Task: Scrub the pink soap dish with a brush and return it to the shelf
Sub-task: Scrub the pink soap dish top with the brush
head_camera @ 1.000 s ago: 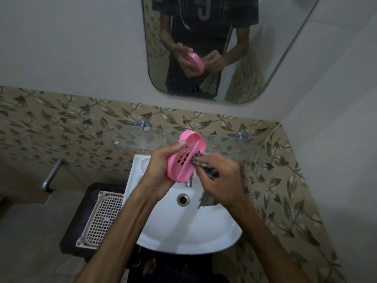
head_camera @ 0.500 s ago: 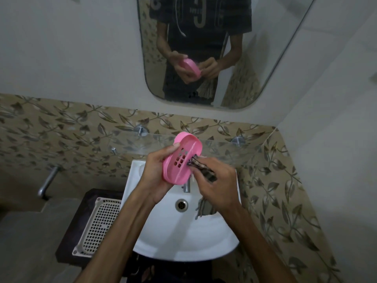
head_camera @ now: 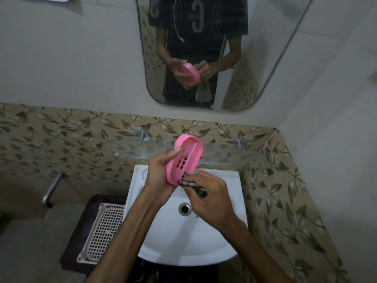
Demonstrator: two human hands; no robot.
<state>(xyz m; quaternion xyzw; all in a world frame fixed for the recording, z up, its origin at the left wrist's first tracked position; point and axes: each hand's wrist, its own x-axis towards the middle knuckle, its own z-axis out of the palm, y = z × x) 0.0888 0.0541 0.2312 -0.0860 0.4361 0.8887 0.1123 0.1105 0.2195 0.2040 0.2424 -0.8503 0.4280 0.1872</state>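
My left hand [head_camera: 161, 176] grips the pink soap dish [head_camera: 184, 158] and holds it tilted on edge above the white sink [head_camera: 183, 237], its slotted inside facing me. My right hand [head_camera: 212, 201] holds a dark brush [head_camera: 191, 184], whose bristle end touches the lower edge of the dish. The glass shelf [head_camera: 224, 152] runs along the tiled wall just behind the dish. The mirror above repeats both hands and the dish.
A mirror [head_camera: 200, 52] hangs over the shelf. The sink drain [head_camera: 185, 208] lies below my hands. A white perforated basket [head_camera: 102, 231] sits on a dark stand left of the sink. A metal pipe [head_camera: 52, 188] juts from the left wall. A wall closes in on the right.
The brush has slid from the middle of the dish down to its lower edge. The camera view has tilted slightly; both hands stay over the sink.
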